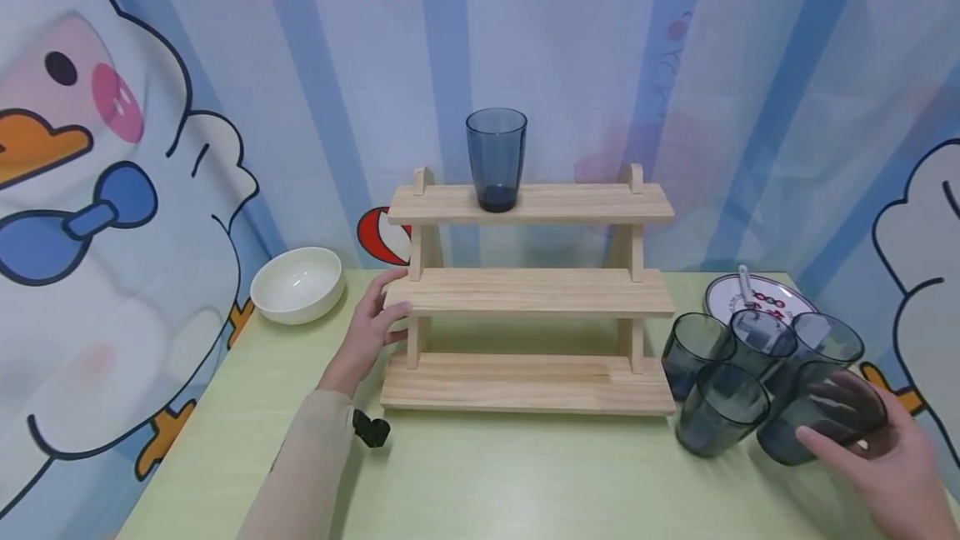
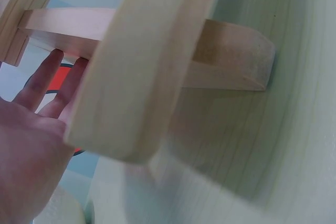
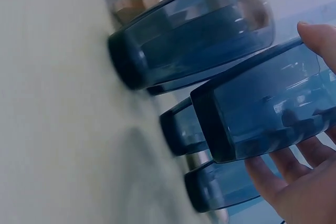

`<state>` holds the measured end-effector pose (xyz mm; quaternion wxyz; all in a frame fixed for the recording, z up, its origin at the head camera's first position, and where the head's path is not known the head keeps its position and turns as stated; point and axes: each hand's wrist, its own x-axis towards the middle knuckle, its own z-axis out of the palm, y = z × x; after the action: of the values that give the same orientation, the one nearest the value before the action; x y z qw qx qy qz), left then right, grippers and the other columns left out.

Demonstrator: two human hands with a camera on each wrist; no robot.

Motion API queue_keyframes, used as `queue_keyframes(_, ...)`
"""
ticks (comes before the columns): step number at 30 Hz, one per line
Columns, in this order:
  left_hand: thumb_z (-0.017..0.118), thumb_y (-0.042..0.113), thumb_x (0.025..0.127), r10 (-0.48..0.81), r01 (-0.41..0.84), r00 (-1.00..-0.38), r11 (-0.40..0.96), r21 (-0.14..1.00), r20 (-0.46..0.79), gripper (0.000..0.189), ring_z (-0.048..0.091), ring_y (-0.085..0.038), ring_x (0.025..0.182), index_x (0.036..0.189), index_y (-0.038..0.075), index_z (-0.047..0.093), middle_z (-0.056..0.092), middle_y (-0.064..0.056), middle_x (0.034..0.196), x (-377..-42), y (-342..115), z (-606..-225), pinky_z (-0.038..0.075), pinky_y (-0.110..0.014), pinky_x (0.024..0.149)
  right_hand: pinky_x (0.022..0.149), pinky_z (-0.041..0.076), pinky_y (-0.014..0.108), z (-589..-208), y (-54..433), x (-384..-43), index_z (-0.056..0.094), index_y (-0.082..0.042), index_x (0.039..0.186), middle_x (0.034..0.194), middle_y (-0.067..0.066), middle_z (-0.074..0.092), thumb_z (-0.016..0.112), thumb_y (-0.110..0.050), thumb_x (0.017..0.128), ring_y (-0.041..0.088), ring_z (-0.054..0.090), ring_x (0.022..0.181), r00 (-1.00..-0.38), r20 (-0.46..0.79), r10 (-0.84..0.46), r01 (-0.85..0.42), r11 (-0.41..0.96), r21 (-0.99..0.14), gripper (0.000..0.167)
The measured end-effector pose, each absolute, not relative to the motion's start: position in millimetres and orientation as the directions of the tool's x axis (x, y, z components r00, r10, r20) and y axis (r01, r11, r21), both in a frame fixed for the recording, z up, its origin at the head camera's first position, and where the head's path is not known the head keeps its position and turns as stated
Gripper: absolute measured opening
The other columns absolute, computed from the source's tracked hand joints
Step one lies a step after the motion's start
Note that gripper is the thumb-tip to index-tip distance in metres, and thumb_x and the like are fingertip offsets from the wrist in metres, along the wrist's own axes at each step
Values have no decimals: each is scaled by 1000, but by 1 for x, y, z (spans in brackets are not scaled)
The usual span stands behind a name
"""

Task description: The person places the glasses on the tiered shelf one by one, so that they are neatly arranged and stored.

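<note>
A three-tier wooden shelf (image 1: 525, 290) stands on the table, with one blue-grey drinking glass (image 1: 498, 161) upright on its top tier. My left hand (image 1: 367, 327) grips the left end of the middle tier; in the left wrist view, fingers (image 2: 44, 80) reach to the wooden upright. At the right, my right hand (image 1: 888, 457) holds a drinking glass (image 3: 262, 106), thumb on one side and fingers on the other. That glass is tilted, its base raised off the table in the right wrist view. Several matching glasses (image 1: 722, 411) stand clustered beside it, right of the shelf.
A white bowl (image 1: 297, 286) sits at the back left of the table. Behind the glasses lies a patterned plate (image 1: 723, 294) with a white spoon (image 1: 745, 283) on it. A cartoon-printed curtain (image 1: 555, 40) hangs right behind the table.
</note>
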<state>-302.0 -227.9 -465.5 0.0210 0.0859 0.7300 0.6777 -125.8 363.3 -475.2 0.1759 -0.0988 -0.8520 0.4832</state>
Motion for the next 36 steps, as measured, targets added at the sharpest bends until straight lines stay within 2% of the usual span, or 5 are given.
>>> queue_keyframes(6, 60, 25, 107, 151, 94, -985, 62, 994, 84, 57, 50, -42, 137, 159, 29, 39, 39, -15, 161, -301, -228, -464, 49, -65, 105, 76, 49, 6, -455, 363, -119, 42, -24, 158, 124, -33, 52, 71, 8, 94, -14, 57, 100, -894, 314, 319, -108, 526, -843, 77)
queue_keyframes(12, 60, 24, 107, 159, 98, -983, 60, 993, 88, 57, 49, -41, 138, 159, 29, 38, 39, -15, 161, -301, -228, -466, 48, -65, 106, 94, 38, 5, -433, 363, -118, 46, -21, 156, 126, -33, 53, 68, 19, 89, -10, 50, 114, -840, 410, 356, -175, 537, -825, 82)
queue_keyframes(17, 60, 25, 107, 156, 99, -984, 62, 993, 88, 57, 50, -41, 137, 159, 29, 38, 40, -15, 161, -301, -229, -467, 48, -65, 106, 89, 44, 3, -413, 370, -125, 50, -15, 153, 127, -27, 60, 61, 29, 83, -8, 57, 112, -819, 480, 315, -288, 498, -818, 83)
queue_keyframes(26, 60, 24, 107, 157, 94, -984, 61, 994, 84, 57, 50, -41, 137, 160, 28, 38, 39, -14, 161, -300, -230, -468, 48, -65, 106, 91, 40, 0, -372, 351, -139, 49, -21, 156, 133, -30, 56, 62, 17, 93, -9, 50, 112, -802, 482, 352, -219, 578, -786, 74)
queue_keyframes(36, 60, 25, 107, 161, 100, -983, 53, 994, 90, 58, 49, -42, 138, 160, 27, 37, 38, -15, 162, -302, -229, -467, 48, -65, 106, 91, 37, 7, -341, 330, -165, 49, -19, 156, 133, -25, 54, 67, 10, 94, -1, 48, 118, -806, 527, 269, -324, 544, -774, 71)
